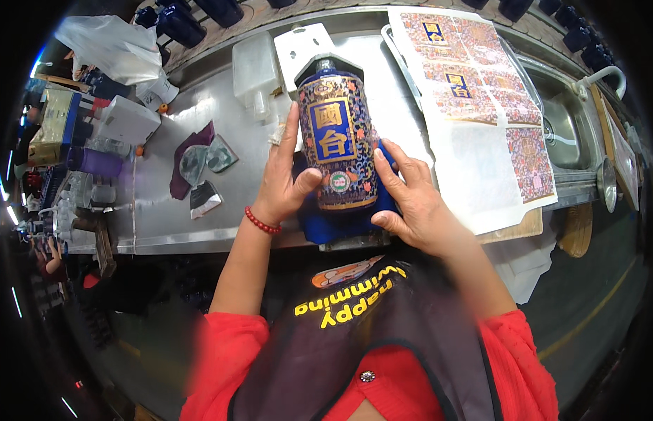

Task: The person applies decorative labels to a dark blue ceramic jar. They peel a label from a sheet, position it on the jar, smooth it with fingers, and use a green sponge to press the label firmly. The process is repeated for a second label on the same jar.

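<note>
A dark blue bottle [362, 119] with an ornate floral wrap and a blue-and-gold front panel lies in front of me, its neck pointing away. Under its lower end is a blue cloth or pad [340, 226]. My left hand [283, 179] is held along the bottle's left side, its long fingers straight and the thumb over the wrap. My right hand [419, 203] spreads along the right side, with fingertips at the bottle's edge and the thumb apart near its base. The underside of the bottle is hidden.
Printed label sheets [474, 105] lie on white paper at the right, beside a sink [576, 130]. Behind the bottle stand a translucent plastic container [255, 70] and a white holed block [302, 45]. Crumpled cloths [194, 163] lie on the metal table at left.
</note>
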A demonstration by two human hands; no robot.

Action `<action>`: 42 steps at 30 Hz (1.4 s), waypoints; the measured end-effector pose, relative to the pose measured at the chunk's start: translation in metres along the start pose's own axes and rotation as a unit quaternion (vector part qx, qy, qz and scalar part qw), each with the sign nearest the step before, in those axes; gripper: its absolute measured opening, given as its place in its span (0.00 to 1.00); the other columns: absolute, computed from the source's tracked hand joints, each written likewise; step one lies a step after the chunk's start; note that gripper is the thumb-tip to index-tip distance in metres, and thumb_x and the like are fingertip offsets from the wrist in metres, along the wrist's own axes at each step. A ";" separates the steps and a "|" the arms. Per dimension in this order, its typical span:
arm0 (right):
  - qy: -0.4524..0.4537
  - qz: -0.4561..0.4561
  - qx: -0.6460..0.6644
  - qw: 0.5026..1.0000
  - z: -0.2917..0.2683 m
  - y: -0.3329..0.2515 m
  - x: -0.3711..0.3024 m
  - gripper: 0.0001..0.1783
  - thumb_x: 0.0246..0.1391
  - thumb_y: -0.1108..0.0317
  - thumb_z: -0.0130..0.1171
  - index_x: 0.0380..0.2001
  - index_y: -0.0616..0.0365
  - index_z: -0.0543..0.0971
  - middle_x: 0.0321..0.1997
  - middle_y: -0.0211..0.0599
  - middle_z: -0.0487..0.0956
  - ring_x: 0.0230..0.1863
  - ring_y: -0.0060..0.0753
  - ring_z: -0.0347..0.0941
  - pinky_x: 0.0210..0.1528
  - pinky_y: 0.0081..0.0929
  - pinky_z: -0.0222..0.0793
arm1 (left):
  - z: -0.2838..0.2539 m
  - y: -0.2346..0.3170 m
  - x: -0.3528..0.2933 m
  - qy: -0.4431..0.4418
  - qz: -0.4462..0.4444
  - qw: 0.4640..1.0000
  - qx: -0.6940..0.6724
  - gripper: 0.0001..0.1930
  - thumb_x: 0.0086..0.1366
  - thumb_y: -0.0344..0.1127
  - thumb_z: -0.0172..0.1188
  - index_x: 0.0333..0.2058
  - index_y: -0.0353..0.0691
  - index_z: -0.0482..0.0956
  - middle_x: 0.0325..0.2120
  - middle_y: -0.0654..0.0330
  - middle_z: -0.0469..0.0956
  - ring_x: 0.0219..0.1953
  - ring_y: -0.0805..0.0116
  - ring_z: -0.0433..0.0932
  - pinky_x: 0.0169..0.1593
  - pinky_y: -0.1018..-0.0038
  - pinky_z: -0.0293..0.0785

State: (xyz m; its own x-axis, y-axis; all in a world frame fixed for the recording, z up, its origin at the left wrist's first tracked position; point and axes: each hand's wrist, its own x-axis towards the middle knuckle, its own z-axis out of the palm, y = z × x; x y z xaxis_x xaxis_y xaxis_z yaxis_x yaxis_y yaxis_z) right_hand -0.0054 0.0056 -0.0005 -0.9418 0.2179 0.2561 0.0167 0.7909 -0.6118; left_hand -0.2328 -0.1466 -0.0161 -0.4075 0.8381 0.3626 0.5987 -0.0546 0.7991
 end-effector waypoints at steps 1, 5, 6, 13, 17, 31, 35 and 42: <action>-0.008 -0.002 -0.004 1.000 0.000 0.000 -0.001 0.46 0.56 0.52 0.66 0.73 0.56 0.59 0.75 0.61 0.55 0.66 0.69 0.58 0.68 0.50 0.60 | 0.000 0.000 0.000 -0.001 -0.002 1.000 0.004 0.60 0.61 0.78 0.50 0.74 0.33 0.44 0.66 0.34 0.62 0.69 0.42 0.62 0.71 0.58 0.55; -0.008 -0.004 -0.004 1.000 0.001 -0.001 -0.004 0.47 0.56 0.53 0.67 0.73 0.55 0.58 0.75 0.60 0.54 0.67 0.68 0.58 0.69 0.50 0.60 | -0.001 0.000 -0.002 -0.003 0.002 1.000 0.013 0.59 0.62 0.78 0.49 0.74 0.34 0.45 0.67 0.35 0.60 0.71 0.42 0.59 0.71 0.58 0.53; -0.011 -0.010 -0.013 1.000 0.001 -0.002 -0.005 0.47 0.55 0.55 0.68 0.73 0.55 0.58 0.75 0.60 0.54 0.66 0.68 0.58 0.68 0.51 0.60 | -0.001 0.000 -0.001 -0.003 0.004 1.000 0.020 0.59 0.62 0.78 0.49 0.74 0.35 0.45 0.68 0.36 0.60 0.71 0.42 0.58 0.72 0.58 0.52; -0.010 -0.005 -0.024 1.000 0.002 -0.005 -0.012 0.48 0.53 0.58 0.69 0.73 0.55 0.58 0.76 0.58 0.53 0.65 0.66 0.59 0.68 0.50 0.61 | -0.001 -0.008 -0.003 0.000 0.015 1.000 0.006 0.59 0.61 0.79 0.48 0.74 0.36 0.45 0.70 0.38 0.56 0.73 0.44 0.54 0.73 0.58 0.48; -0.009 -0.016 -0.035 0.999 0.002 -0.007 -0.014 0.47 0.52 0.60 0.69 0.73 0.52 0.60 0.76 0.57 0.53 0.64 0.65 0.60 0.67 0.50 0.60 | -0.005 -0.010 -0.017 0.004 0.023 1.000 -0.005 0.59 0.60 0.80 0.48 0.75 0.38 0.45 0.71 0.40 0.55 0.74 0.44 0.52 0.74 0.58 0.47; -0.005 -0.031 -0.052 0.998 0.008 -0.010 -0.010 0.47 0.51 0.63 0.70 0.73 0.50 0.61 0.76 0.54 0.54 0.63 0.61 0.61 0.66 0.49 0.62 | 0.009 -0.025 -0.032 -0.039 0.028 0.998 -0.044 0.57 0.61 0.75 0.53 0.75 0.41 0.43 0.71 0.39 0.53 0.74 0.43 0.51 0.73 0.55 0.41; -0.008 -0.032 -0.053 0.998 0.002 -0.010 -0.007 0.45 0.55 0.60 0.67 0.73 0.54 0.60 0.76 0.56 0.55 0.64 0.58 0.62 0.66 0.48 0.61 | 0.006 -0.019 -0.033 -0.035 0.010 0.999 -0.022 0.58 0.62 0.76 0.51 0.75 0.39 0.42 0.71 0.38 0.53 0.73 0.43 0.52 0.73 0.55 0.42; 0.025 -0.006 -0.005 1.000 -0.009 0.006 0.020 0.45 0.65 0.45 0.56 0.75 0.58 0.54 0.78 0.58 0.51 0.76 0.59 0.51 0.73 0.46 0.50 | 0.018 0.011 -0.054 0.138 -0.005 0.988 0.064 0.46 0.70 0.70 0.42 0.71 0.35 0.57 0.68 0.39 0.59 0.70 0.41 0.57 0.72 0.53 0.44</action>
State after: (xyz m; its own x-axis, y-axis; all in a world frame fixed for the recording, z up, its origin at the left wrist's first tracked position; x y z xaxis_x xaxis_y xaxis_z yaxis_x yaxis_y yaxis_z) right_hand -0.0207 0.0196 0.0079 -0.9238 0.2369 0.3008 0.0095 0.7995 -0.6006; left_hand -0.1914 -0.1828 -0.0358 -0.5758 0.6579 0.4854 0.6687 0.0373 0.7426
